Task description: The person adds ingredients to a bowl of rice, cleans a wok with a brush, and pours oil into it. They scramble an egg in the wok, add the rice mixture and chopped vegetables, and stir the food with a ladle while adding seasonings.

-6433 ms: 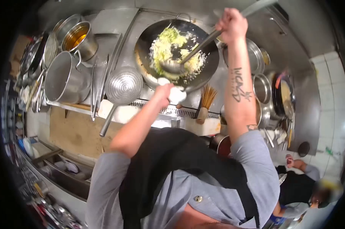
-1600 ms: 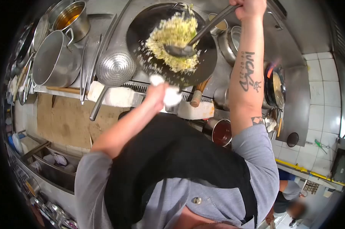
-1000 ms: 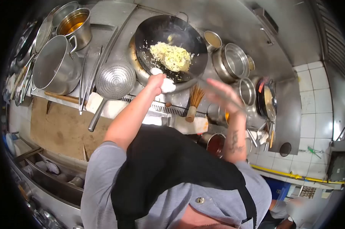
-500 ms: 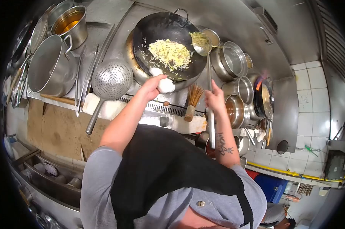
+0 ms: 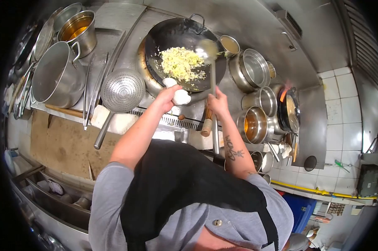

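Observation:
My left hand (image 5: 166, 98) is closed round a white cloth (image 5: 181, 97) at the near rim of a black wok (image 5: 164, 35). The cloth covers the part of the rim it grips. Inside the wok lies a heap of yellow and white fried rice (image 5: 181, 63), with green bits in it. My right hand (image 5: 217, 101) is wrapped round the long metal handle of a ladle (image 5: 213, 75). The ladle's bowl is smeared by motion over the right side of the wok, near the rice.
A perforated strainer (image 5: 123, 90) rests left of the wok beside a large pot (image 5: 55, 75). Steel pots (image 5: 255, 69) stand close on the right. A bamboo brush (image 5: 206, 126) lies below my right hand. Another wok (image 5: 287, 108) sits farther right.
The ladle and my right hand have moved left, bringing the bowl from the right rim in over the wok. The rice has shifted slightly left. My left hand stays nearly in place.

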The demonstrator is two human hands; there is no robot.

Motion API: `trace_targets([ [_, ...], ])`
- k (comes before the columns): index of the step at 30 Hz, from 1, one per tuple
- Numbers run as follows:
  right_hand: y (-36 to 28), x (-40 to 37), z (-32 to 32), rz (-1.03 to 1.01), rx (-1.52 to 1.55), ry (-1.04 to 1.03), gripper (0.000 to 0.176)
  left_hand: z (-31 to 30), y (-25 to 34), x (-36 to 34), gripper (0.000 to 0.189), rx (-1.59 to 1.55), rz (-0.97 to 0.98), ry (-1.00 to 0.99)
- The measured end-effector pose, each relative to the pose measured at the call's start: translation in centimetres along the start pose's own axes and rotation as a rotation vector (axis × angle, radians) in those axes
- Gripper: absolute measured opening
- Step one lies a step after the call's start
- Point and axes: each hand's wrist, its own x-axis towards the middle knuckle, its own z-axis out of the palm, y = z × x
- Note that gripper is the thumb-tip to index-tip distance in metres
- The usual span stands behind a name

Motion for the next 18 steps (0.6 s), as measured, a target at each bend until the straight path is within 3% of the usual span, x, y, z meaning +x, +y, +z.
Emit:
trace_targets([
  [3, 0.4, -0.8, 1.7, 0.119, 0.266, -0.288, 0.058, 0.5, 0.7, -0.6, 0.021, 0.032, -0.044, -0.012],
  [6, 2.5, -2.1, -2.9, -0.149, -0.137, -0.352, 0.06, 0.9, 1.6, -1.4, 0.022, 0.043, -0.088, -0.008],
  [9, 5.7, -1.6, -10.5, -0.215, -0.306, -0.319, 0.054, 1.1, 2.1, -0.5, 0.023, 0.07, -0.118, 0.011],
  [11, 4.0, -2.6, -9.8, -0.41, -0.507, -0.162, 0.052, 1.5, 2.1, 0.9, 0.023, 0.096, -0.181, 0.037],
  [12, 1.6, -3.9, -8.4, -0.357, -0.478, -0.12, 0.052, 1.7, 1.7, 1.0, 0.023, 0.119, -0.199, 0.031],
  [13, 0.6, -5.3, -7.4, -0.299, -0.447, -0.08, 0.052, 1.9, 1.1, 0.2, 0.023, 0.143, -0.22, 0.026],
  [15, 1.0, -7.9, -9.5, -0.391, -0.422, -0.138, 0.049, 4.9, -0.1, -6.7, 0.022, 0.124, -0.172, 0.255],
  [16, -1.0, -10.8, -11.9, -0.236, -0.421, -0.261, 0.049, 3.2, -2.7, -8.2, 0.022, -0.004, -0.147, 0.281],
  [18, -1.1, -13.9, -17.2, -0.262, -0.419, -0.416, 0.048, 2.5, -5.2, -13.3, 0.026, 0.08, -0.001, 0.33],
])
